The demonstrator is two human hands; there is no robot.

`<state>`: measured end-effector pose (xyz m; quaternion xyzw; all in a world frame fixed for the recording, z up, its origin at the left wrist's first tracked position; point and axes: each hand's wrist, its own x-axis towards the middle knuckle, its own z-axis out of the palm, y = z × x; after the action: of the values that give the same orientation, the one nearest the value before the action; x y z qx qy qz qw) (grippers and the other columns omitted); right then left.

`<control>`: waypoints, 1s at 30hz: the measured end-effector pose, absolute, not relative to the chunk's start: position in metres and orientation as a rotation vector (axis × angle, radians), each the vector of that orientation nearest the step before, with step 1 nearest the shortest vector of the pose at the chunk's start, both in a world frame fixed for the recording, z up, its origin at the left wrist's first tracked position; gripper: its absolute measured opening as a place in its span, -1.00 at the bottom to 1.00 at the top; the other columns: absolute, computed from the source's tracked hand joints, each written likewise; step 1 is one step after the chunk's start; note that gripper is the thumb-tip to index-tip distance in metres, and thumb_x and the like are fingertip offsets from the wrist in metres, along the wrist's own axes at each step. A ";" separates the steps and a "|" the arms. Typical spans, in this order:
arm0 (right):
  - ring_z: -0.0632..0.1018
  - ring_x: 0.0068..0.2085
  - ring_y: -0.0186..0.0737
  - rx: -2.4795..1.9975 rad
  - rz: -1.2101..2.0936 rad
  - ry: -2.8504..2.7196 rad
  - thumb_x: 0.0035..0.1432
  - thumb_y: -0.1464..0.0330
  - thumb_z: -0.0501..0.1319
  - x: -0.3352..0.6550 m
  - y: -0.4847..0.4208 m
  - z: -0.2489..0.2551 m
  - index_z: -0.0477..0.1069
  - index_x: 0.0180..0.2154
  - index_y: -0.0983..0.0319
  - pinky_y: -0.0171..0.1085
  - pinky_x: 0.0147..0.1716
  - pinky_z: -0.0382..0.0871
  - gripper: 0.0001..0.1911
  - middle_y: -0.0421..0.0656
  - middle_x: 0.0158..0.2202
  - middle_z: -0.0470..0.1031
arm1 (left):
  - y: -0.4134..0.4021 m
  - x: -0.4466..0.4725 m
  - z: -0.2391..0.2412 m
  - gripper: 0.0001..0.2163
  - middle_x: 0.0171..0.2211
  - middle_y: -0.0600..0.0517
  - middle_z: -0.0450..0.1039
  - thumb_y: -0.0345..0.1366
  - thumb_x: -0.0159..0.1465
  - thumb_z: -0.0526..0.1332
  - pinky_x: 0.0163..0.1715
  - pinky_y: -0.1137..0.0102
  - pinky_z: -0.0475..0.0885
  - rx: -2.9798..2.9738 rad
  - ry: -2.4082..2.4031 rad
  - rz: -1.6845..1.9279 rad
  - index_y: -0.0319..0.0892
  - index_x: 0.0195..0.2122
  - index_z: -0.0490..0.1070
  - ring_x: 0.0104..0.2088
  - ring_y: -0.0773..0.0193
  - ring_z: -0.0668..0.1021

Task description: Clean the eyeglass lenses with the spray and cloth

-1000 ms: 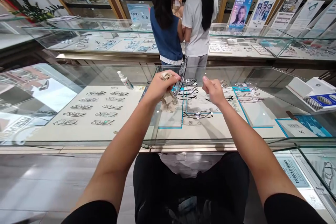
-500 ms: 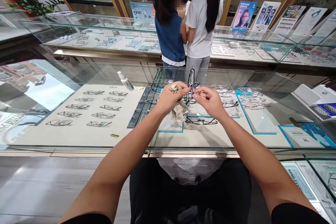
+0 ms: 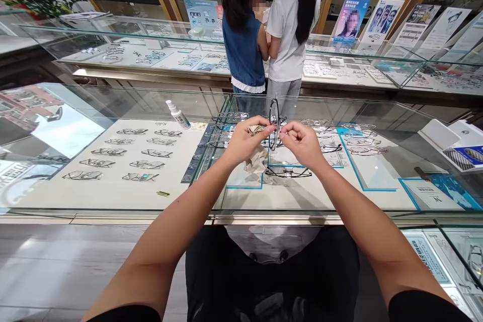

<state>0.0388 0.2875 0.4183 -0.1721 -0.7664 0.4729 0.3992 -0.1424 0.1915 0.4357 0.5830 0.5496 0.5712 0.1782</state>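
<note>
A pair of black-framed glasses [image 3: 274, 116] stands edge-on above the glass counter [image 3: 113, 196], held between both my hands. My left hand [image 3: 247, 142] is closed on the frame and on a beige cleaning cloth [image 3: 255, 157] that hangs below its fingers. My right hand [image 3: 302, 143] pinches the frame from the right side. Another black pair of glasses [image 3: 289, 172] lies in the case just below my hands.
A white spray bottle [image 3: 178, 114] lies on the counter to the left. Rows of glasses [image 3: 128, 153] fill the case. Two people [image 3: 264, 35] stand beyond the counter, backs turned. Brochures [image 3: 381, 17] and a white box [image 3: 439, 133] sit on the right.
My right hand has come in from the right and taken hold of the glasses. The frame has turned from tilted to upright between both hands.
</note>
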 end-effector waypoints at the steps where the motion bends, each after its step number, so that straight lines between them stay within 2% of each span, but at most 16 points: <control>1: 0.11 -0.53 -0.34 -0.449 1.146 -1.951 0.28 0.17 0.34 0.040 0.288 0.419 0.45 -0.31 0.15 -0.26 -0.41 0.05 -0.78 -0.43 -0.62 0.06 | 0.192 -0.143 0.435 -0.58 -0.28 -0.02 0.65 0.17 0.30 0.41 -0.10 0.30 0.46 1.661 1.575 1.623 -0.14 -0.30 0.63 -0.23 0.16 0.59; 6: 0.17 -0.53 -0.31 -0.545 0.835 -1.964 0.33 0.25 0.29 0.047 0.292 0.423 0.43 -0.30 0.13 -0.25 -0.38 0.09 -0.86 -0.40 -0.61 0.11 | 0.193 -0.146 0.433 -0.64 -0.28 -0.03 0.67 0.09 0.33 0.38 -0.14 0.30 0.45 1.673 1.664 1.671 -0.14 -0.29 0.64 -0.23 0.15 0.59; 13: 0.21 -0.54 -0.26 -0.706 0.480 -1.821 0.50 0.19 0.18 0.060 0.304 0.432 0.46 -0.14 0.14 -0.21 -0.37 0.06 -0.81 -0.37 -0.60 0.18 | 0.193 -0.151 0.435 -0.69 -0.25 -0.03 0.69 0.02 0.36 0.35 -0.05 0.28 0.45 1.706 1.697 1.610 -0.14 -0.28 0.65 -0.17 0.11 0.62; 17: 0.32 -0.49 -0.21 -0.731 0.367 -1.721 0.51 0.14 0.18 0.066 0.311 0.437 0.47 -0.12 0.14 -0.20 -0.33 0.13 -0.78 -0.29 -0.54 0.31 | 0.192 -0.151 0.435 -0.68 -0.25 -0.02 0.70 0.04 0.35 0.35 -0.05 0.29 0.45 1.738 1.684 1.504 -0.14 -0.29 0.65 -0.17 0.11 0.62; 23: 0.51 -0.39 -0.17 -0.624 0.492 -1.713 0.46 0.09 0.27 0.060 0.301 0.432 0.49 -0.02 0.12 -0.17 -0.24 0.32 -0.74 -0.16 -0.32 0.61 | 0.193 -0.151 0.435 -0.69 -0.29 -0.01 0.68 0.02 0.35 0.36 -0.10 0.30 0.44 1.678 1.688 1.627 -0.13 -0.30 0.66 -0.24 0.15 0.59; 26: 0.51 -0.40 -0.22 -0.547 0.746 -1.798 0.40 0.04 0.34 0.050 0.291 0.426 0.54 -0.09 0.12 -0.20 -0.29 0.32 -0.71 -0.18 -0.32 0.62 | 0.194 -0.148 0.433 -0.69 -0.30 -0.01 0.67 0.03 0.33 0.38 -0.11 0.30 0.45 1.676 1.673 1.646 -0.13 -0.30 0.65 -0.24 0.15 0.59; 30: 0.50 -0.43 -0.23 -0.511 1.135 -1.777 0.34 -0.06 0.36 0.040 0.285 0.421 0.58 -0.12 0.14 -0.23 -0.37 0.30 -0.59 -0.25 -0.47 0.51 | 0.193 -0.142 0.430 -0.64 -0.29 -0.02 0.67 0.10 0.31 0.40 -0.08 0.26 0.47 1.689 1.635 1.590 -0.12 -0.31 0.63 -0.23 0.12 0.61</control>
<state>0.0398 0.2852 0.4212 -0.2084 -0.7243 0.4625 0.4670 -0.1420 0.1934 0.4297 0.5882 0.5695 0.5538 0.1515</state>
